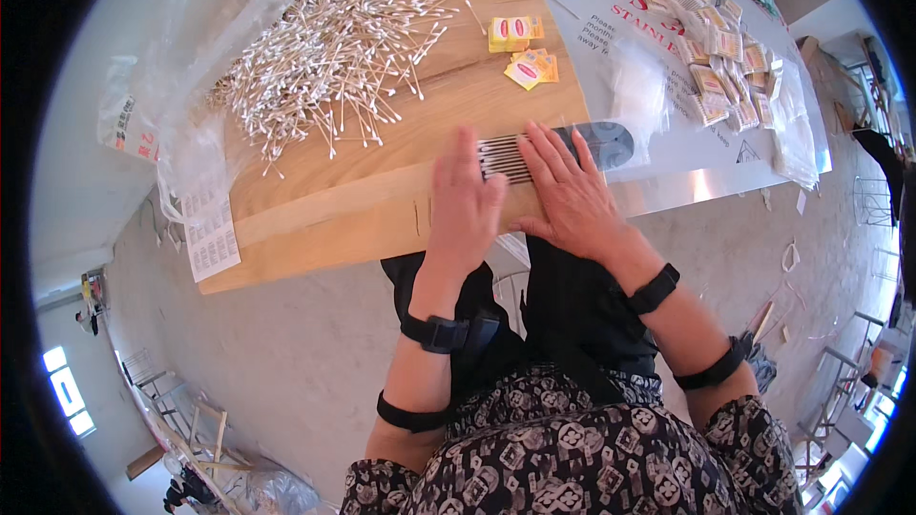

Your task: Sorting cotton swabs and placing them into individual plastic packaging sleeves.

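A dark plastic comb with thin metal teeth (553,151), sealed in clear film, is pinned flat at the near edge of the wooden desk (315,215). Its teeth are pressed between the left hand (465,200) and right hand (571,193), fingers extended, not clenched. The comb's middle is hidden under the right fingers.

cotton swabs (334,48) heaped | yellow sachets (520,48) | small packets (725,57) piled right

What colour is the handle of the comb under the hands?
Dark blue-grey, seen through a clear sleeve; the comb shows best in the head view, its handle sticking out past the right hand.
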### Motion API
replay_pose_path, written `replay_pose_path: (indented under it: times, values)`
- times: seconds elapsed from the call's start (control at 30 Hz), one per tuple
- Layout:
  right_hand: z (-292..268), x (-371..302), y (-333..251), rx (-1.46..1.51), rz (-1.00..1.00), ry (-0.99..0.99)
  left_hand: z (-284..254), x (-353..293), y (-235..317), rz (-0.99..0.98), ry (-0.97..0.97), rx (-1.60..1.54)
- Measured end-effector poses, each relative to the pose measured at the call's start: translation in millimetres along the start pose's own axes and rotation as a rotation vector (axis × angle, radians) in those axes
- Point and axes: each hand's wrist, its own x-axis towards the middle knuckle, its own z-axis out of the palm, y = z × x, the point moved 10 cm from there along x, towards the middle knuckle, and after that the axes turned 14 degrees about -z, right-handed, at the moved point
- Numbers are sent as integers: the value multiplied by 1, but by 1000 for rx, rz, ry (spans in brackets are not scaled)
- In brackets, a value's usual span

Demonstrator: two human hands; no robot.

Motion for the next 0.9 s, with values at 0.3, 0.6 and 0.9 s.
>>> replay_pose_path:
  times: [0.3, 0.6, 0.9]
  values:
    - [1, 1, 51, 1098, 381, 832, -6, 36, -36, -141, 230, -1188]
    - [5, -5, 60, 1195, 397, 851, -4, 35, -30, -97, 160, -1264]
    - [-30, 4, 5, 1, -155, 211, 10, -10, 26, 91, 25, 329]
